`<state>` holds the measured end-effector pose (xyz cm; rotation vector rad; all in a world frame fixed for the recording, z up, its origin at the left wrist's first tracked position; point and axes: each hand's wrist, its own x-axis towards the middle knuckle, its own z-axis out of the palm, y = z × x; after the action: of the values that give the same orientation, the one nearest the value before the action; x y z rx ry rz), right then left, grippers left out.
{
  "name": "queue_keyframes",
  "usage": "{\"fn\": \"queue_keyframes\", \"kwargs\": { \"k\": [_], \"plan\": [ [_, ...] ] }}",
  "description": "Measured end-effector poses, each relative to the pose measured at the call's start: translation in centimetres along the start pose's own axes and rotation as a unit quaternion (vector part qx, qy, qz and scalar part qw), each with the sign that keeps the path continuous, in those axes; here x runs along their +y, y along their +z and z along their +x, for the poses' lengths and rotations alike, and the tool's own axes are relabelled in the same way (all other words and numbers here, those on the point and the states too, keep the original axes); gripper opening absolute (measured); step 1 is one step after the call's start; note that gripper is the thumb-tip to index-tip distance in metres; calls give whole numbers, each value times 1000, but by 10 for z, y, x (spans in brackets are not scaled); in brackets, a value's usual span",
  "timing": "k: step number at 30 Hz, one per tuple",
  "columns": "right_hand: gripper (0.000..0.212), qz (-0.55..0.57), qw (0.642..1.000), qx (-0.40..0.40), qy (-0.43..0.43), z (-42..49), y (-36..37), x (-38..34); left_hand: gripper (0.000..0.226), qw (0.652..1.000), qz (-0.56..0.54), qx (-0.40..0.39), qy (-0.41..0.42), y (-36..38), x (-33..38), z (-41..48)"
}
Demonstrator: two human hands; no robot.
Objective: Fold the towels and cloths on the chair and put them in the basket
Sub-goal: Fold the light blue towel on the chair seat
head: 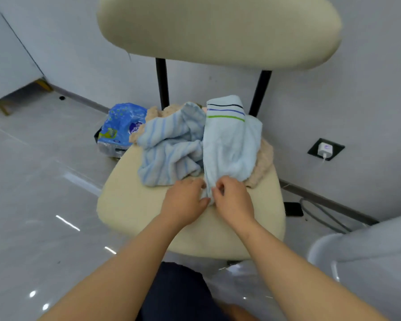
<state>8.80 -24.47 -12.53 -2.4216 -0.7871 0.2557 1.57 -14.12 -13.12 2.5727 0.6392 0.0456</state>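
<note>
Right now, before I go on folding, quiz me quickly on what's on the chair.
1. True or false: the left hand and right hand both hold the near end of the pale towel.
2. Which band on it lies nearest the hands? A navy, B blue, C green.
3. Fill in: the striped towel lies to its ____.
Key: 1 true; 2 C; 3 left.
</note>
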Motion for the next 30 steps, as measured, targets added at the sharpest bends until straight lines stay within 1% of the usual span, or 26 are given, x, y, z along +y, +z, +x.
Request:
{"fn": "queue_keyframes", "kwargs": {
  "k": [2, 3, 6, 8, 11, 13, 15, 18, 20, 23, 24, 25, 26, 28, 30],
  "plan": [
    [14, 108, 994, 2, 5, -7, -16, -5, 30, 989, -139, -5, -41, -8, 15, -7],
    [14, 149, 989, 15, 9, -10, -26, -9, 27, 981, -187, -2, -59, -15, 24, -9],
    [16, 229, 972, 60, 11, -8, -60, -27, 10, 958, -277, 30, -73, -45, 43, -7],
    [22, 268, 958, 100, -3, -1, -84, -44, 13, 926, -366, 56, -77, -73, 59, -4],
    [31, 334, 930, 145, -45, 5, -120, -72, 17, 892, -432, 122, -47, -121, 86, -4],
    [31, 360, 915, 171, -70, 7, -146, -88, 19, 866, -479, 142, -14, -151, 106, -8],
    [30, 371, 902, 194, -102, 8, -172, -103, 19, 830, -539, 143, -2, -178, 123, -12],
    [31, 388, 884, 223, -138, 11, -209, -125, 16, 766, -623, 157, -32, -210, 143, -15],
    [29, 394, 876, 240, -143, 10, -232, -139, 16, 742, -645, 180, -39, -229, 157, -18],
    [25, 394, 858, 264, -197, 1, -261, -157, 18, 705, -672, 227, 14, -257, 176, -27],
    [24, 388, 852, 273, -221, -2, -269, -160, 19, 697, -671, 250, 36, -263, 180, -31],
    [22, 376, 850, 281, -241, -5, -274, -162, 20, 697, -660, 273, 52, -267, 183, -34],
    [19, 356, 852, 290, -251, -7, -276, -163, 20, 707, -641, 293, 60, -268, 183, -37],
    [19, 330, 866, 290, -241, -6, -273, -160, 22, 734, -604, 308, 46, -260, 179, -41],
    [25, 351, 879, 251, -203, -7, -264, -156, 25, 750, -589, 300, 17, -249, 172, -46]
  ]
}}
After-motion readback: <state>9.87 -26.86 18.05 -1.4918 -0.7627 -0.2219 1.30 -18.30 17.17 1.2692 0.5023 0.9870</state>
